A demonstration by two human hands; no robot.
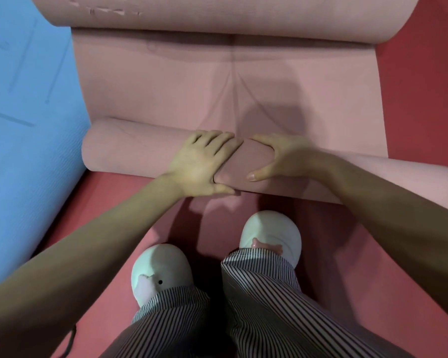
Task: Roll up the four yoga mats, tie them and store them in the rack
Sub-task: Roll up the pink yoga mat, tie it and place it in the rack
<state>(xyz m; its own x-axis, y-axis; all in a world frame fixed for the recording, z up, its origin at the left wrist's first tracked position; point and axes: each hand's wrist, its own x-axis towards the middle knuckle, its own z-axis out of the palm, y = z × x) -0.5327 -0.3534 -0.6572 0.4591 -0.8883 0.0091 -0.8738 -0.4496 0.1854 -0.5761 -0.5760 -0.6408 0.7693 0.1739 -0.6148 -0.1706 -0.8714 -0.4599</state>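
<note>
While the pink yoga mat (166, 86) is lying part-rolled on the red floor (411, 86), I am cupping its roll with my left hand (202, 164) and right hand (277, 156), fingers curving over, thumbs bracing the near side, keeping the coil tight.

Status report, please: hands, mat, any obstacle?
Left hand and right hand grip the pink mat at mid-roll. Mat part rolled, flat stretch ahead. Far end curls up; blue mat lies alongside.
</note>
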